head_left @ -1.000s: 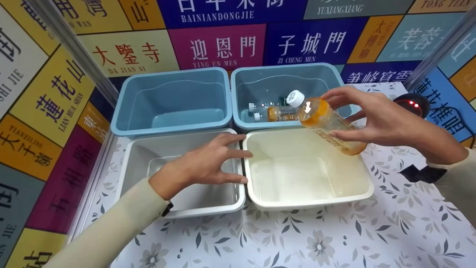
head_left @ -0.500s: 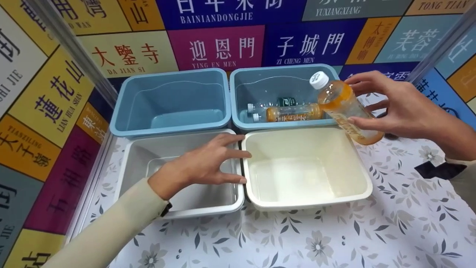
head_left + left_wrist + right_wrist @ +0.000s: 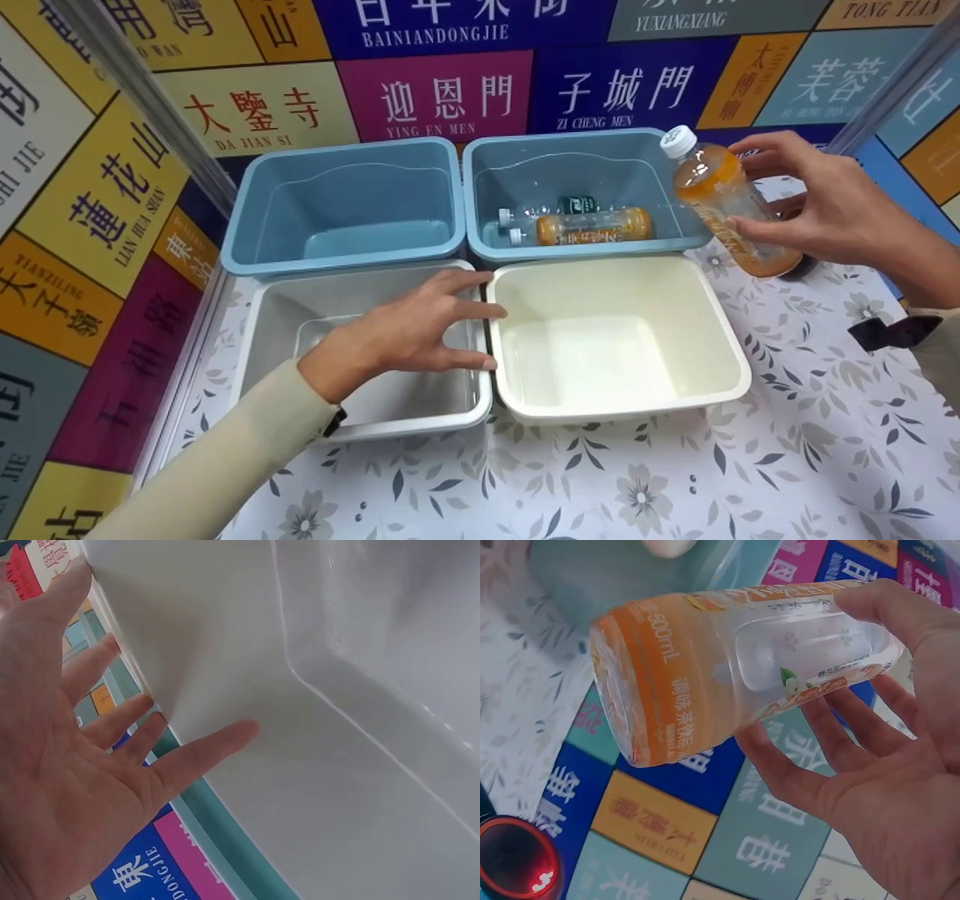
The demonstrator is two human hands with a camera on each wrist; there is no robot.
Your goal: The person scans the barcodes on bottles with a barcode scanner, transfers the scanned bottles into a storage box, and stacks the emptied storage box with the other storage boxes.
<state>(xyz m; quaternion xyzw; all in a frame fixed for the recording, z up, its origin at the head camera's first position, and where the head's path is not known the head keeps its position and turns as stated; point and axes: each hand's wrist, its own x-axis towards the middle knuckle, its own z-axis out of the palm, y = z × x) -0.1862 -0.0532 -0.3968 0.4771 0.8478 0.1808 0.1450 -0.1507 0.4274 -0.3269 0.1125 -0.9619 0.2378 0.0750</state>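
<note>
My right hand holds a clear plastic drink bottle with an orange label and white cap, tilted, at the right end of the back right blue bin. Thumb and fingers grip its sides in the right wrist view, where the bottle shows its base. Inside that blue bin lie another orange-labelled bottle and a clear bottle with a green label. My left hand is spread over the front left grey bin, its fingertips at the rims between the two front bins. It holds nothing.
A cream bin stands at the front right, a second blue bin at the back left. The table has a leaf-patterned cover. Sign-printed walls rise behind and left. A dark round device with a red light sits at right.
My right hand has carried the bottle to the right and slightly back, from over the cream bin's back corner, uncovering the bottles in the blue bin. The left hand has stayed put.
</note>
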